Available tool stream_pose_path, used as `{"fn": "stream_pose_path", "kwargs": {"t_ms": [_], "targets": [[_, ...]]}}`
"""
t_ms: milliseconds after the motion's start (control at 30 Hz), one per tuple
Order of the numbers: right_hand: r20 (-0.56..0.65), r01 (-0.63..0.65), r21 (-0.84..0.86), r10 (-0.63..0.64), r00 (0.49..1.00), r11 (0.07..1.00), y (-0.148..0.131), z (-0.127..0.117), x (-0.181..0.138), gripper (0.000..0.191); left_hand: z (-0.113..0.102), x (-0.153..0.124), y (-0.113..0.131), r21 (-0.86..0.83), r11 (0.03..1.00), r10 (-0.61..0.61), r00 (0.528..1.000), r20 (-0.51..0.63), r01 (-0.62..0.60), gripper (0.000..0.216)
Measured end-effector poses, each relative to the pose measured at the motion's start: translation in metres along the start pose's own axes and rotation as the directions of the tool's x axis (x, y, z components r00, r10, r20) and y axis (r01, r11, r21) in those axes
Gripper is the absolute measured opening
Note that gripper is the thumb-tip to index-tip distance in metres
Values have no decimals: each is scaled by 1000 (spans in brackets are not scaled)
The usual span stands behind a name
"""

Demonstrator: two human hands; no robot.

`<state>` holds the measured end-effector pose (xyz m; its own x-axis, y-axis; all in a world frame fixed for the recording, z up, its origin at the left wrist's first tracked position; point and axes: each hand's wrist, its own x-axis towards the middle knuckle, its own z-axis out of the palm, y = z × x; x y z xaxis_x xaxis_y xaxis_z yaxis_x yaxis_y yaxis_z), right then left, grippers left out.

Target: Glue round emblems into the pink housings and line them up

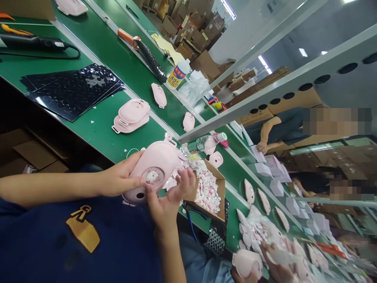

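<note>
My left hand [125, 177] grips a pink rounded plastic case [161, 157] by its side, thumb lying near a round recess. In that recess sits a white cat-face piece [153, 176]; a dark round hole is below it. My right hand [167, 200] has its thumb tip against the case by the recess, with the other fingers spread off the surface. Just beyond the hands, a cardboard box [222, 198] holds many small pink-and-white pieces [207, 190]. Two stacked pink cases [134, 112] lie on the green bench [97, 137].
Black sheets [70, 90] lie near the bench edge. A glue bottle [178, 74] marked 401 and a clear plastic bottle [203, 144] are farther along. A metal frame post [206, 125] crosses the bench. At lower right, a co-worker's hand [275, 261] is among more pink cases.
</note>
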<state>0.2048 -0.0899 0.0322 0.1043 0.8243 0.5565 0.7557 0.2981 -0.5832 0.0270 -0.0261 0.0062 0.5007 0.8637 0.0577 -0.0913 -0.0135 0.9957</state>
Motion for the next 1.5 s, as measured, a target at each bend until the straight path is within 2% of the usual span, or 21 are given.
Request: {"fn": "stream_pose_path", "kwargs": {"t_ms": [67,133,200,300,400,600,700,867,1133,1267,1367,1500], "targets": [[101,-167,247,147,984,954,2,6,-4,89,0,0,3,-31,1000,2,1000,11,-1,83],[240,-338,455,252,938,824,3,12,-6,90,2,0,5,-73,997,-5,1000,-4,5,83],[302,-429,570,306,903,701,2,17,-7,89,4,0,7,-112,994,-20,999,-33,17,82],[299,-444,648,329,896,619,-1,20,-6,87,6,0,10,-136,991,-27,998,-60,19,78],[289,-436,661,328,899,611,-2,21,-5,85,5,0,11,-110,994,-6,1000,-29,3,80],[324,-466,663,336,884,587,-2,19,-7,89,4,2,13,-88,996,7,999,-38,-10,80],[329,-479,632,349,877,609,-4,18,-10,89,6,5,15,-161,987,-23,1000,-21,19,86],[299,-441,560,325,897,701,-2,19,-15,87,10,12,12,-225,970,-114,990,-89,91,88],[291,-400,517,285,913,757,3,20,-18,84,14,13,10,-286,958,-73,984,-160,25,73],[281,-372,458,266,922,807,4,19,-19,85,12,14,14,-337,938,-138,981,-134,86,76],[260,-323,402,232,937,857,3,19,-20,86,7,16,12,-428,891,-199,977,-73,150,77],[245,-269,336,192,950,903,4,20,-20,83,5,18,12,-526,812,-294,956,9,254,64]]}}
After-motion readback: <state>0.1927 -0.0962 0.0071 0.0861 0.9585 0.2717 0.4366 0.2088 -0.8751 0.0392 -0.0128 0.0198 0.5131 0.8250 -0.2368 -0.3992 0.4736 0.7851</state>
